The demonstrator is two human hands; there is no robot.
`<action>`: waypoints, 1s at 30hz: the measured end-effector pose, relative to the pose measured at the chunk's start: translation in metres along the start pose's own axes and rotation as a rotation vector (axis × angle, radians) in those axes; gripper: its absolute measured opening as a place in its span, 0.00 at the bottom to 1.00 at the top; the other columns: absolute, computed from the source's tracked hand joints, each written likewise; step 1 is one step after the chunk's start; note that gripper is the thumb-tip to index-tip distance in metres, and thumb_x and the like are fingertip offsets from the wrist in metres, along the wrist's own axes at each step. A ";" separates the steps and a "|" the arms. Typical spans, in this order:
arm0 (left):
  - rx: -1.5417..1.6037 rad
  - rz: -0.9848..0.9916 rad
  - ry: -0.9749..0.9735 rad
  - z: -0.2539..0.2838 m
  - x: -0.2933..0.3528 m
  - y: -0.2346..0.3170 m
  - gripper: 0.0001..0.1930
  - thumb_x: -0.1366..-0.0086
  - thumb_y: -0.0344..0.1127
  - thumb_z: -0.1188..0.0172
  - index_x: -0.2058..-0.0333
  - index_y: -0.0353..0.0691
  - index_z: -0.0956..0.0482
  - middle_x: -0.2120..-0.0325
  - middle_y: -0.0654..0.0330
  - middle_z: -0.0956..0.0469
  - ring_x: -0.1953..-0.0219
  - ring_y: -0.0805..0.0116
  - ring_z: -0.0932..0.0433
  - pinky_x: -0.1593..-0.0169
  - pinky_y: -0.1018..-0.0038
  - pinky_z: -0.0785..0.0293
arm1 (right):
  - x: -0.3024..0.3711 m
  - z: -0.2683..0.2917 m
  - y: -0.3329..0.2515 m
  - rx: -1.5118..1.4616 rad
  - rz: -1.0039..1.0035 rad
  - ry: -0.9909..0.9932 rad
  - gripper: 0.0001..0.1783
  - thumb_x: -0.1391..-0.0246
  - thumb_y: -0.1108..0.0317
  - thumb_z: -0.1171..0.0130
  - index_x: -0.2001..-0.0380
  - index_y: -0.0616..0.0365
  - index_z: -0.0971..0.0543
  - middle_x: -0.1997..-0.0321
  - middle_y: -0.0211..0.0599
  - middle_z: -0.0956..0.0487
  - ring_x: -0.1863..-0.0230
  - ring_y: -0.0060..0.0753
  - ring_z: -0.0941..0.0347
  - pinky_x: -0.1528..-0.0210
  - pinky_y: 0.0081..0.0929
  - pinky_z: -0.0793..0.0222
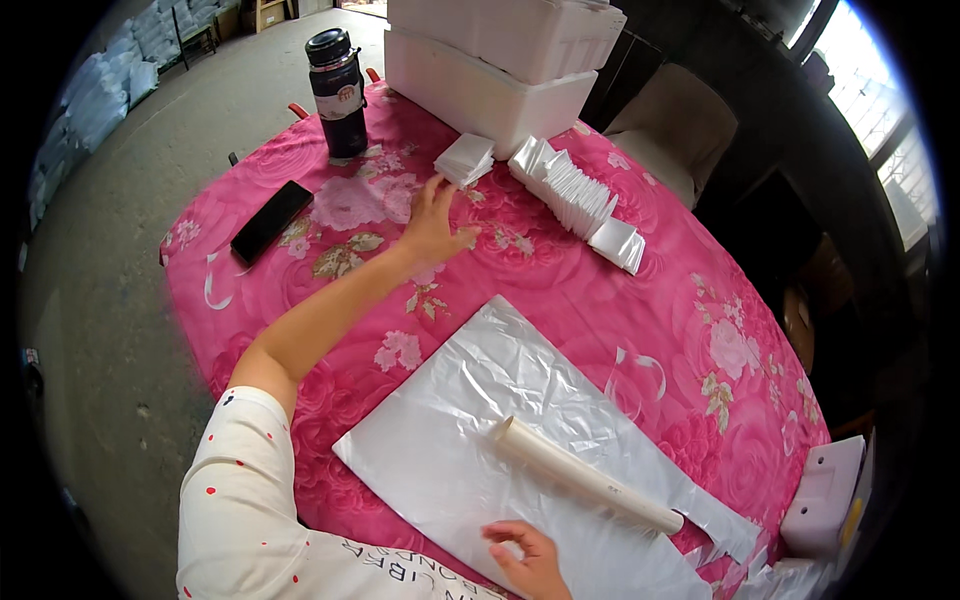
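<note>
Two bare hands work at the counter (680,300), which has a pink floral cover. The left hand (432,228) is spread, thumb held away from the fingers and nothing in its grasp; its fingertips reach the near edge of a small white stack (464,158), though whether they touch it I cannot tell. That stack lies on the far side, just left of a long row of folded white packets (570,190) and near the foam boxes (490,95). The right hand (535,565), at the near edge, is empty and loosely curled, with thumb and fingers apart, above the silvery plastic sheet (440,440).

The stack looks light and soft, its layers probably slick and apt to slide apart; pinching both opposite edges, thumb near and fingers far, should keep it square. The thin sheet likely slips and creases, so a corner suits best. The pale tube (590,475) on it seems stiff but may roll; grip it mid-length.
</note>
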State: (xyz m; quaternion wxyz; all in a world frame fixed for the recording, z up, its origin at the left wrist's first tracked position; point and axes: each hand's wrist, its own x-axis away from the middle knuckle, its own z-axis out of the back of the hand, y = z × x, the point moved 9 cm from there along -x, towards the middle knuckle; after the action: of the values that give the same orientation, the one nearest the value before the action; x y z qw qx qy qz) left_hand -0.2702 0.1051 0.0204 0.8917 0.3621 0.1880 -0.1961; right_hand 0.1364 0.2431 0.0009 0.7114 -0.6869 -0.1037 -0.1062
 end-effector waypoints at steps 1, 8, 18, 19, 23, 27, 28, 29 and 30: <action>0.050 -0.059 -0.029 0.007 0.020 0.019 0.39 0.51 0.46 0.35 0.44 0.36 0.41 0.42 0.43 0.48 0.40 0.44 0.48 0.38 0.57 0.50 | 0.008 0.024 -0.019 0.255 0.207 0.071 0.15 0.52 0.75 0.44 0.58 0.62 0.27 0.59 0.39 0.23 0.57 0.29 0.28 0.52 0.25 0.35; 0.359 -0.327 -0.353 0.041 0.181 0.163 0.30 0.51 0.37 0.35 0.50 0.37 0.34 0.45 0.46 0.41 0.43 0.46 0.43 0.41 0.58 0.45 | 0.054 0.151 -0.036 1.200 0.300 0.556 0.29 0.59 0.65 0.37 0.51 0.60 0.30 0.49 0.46 0.31 0.46 0.51 0.39 0.43 0.44 0.46; 0.431 -0.499 -0.930 -0.013 0.352 0.285 0.35 0.45 0.39 0.38 0.42 0.37 0.44 0.40 0.45 0.48 0.39 0.46 0.47 0.38 0.61 0.46 | 0.120 0.168 0.011 1.210 -0.128 0.564 0.25 0.58 0.58 0.36 0.57 0.62 0.25 0.65 0.47 0.27 0.58 0.48 0.33 0.56 0.41 0.37; 0.443 -0.490 -0.930 -0.018 0.359 0.292 0.36 0.45 0.40 0.38 0.41 0.37 0.46 0.39 0.45 0.49 0.39 0.45 0.48 0.38 0.60 0.46 | 0.121 0.150 0.016 1.121 -0.123 0.521 0.26 0.56 0.56 0.38 0.56 0.63 0.26 0.63 0.48 0.27 0.57 0.49 0.34 0.54 0.41 0.37; 0.335 -0.439 -0.828 -0.033 0.367 0.307 0.44 0.44 0.49 0.41 0.38 0.32 0.56 0.38 0.35 0.63 0.36 0.39 0.57 0.36 0.59 0.53 | 0.135 0.108 0.033 0.746 0.266 0.475 0.27 0.51 0.54 0.43 0.54 0.65 0.27 0.56 0.51 0.29 0.52 0.50 0.35 0.49 0.38 0.39; 0.267 -0.467 -0.797 -0.043 0.377 0.323 0.46 0.45 0.53 0.42 0.38 0.31 0.56 0.38 0.33 0.65 0.35 0.38 0.62 0.35 0.58 0.57 | 0.160 0.133 0.049 1.031 0.237 0.648 0.29 0.49 0.55 0.45 0.48 0.62 0.31 0.44 0.52 0.36 0.42 0.50 0.42 0.41 0.40 0.46; 0.266 -0.477 -0.805 -0.046 0.379 0.328 0.47 0.46 0.53 0.41 0.38 0.31 0.55 0.38 0.33 0.65 0.35 0.38 0.62 0.35 0.58 0.57 | 0.170 0.144 0.054 1.111 0.196 0.685 0.29 0.49 0.56 0.45 0.46 0.61 0.32 0.42 0.52 0.38 0.40 0.50 0.44 0.40 0.41 0.48; 0.264 -0.481 -0.811 -0.047 0.379 0.331 0.47 0.46 0.54 0.41 0.38 0.31 0.55 0.38 0.34 0.65 0.35 0.38 0.62 0.35 0.57 0.57 | 0.180 0.156 0.060 1.191 0.156 0.715 0.30 0.49 0.56 0.46 0.45 0.60 0.34 0.39 0.52 0.40 0.38 0.50 0.46 0.39 0.42 0.50; 0.261 -0.493 -0.826 -0.047 0.380 0.334 0.47 0.46 0.54 0.41 0.38 0.31 0.54 0.38 0.34 0.65 0.35 0.38 0.62 0.35 0.57 0.57 | 0.188 0.171 0.071 1.210 0.089 0.696 0.33 0.49 0.55 0.46 0.42 0.58 0.38 0.36 0.50 0.44 0.36 0.50 0.50 0.37 0.43 0.53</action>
State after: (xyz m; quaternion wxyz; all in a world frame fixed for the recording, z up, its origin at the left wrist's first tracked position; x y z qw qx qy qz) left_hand 0.2071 0.2782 -0.0015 0.7660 0.3075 -0.1272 -0.5501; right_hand 0.3370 0.4148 -0.0054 0.9645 -0.0999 0.1176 -0.2142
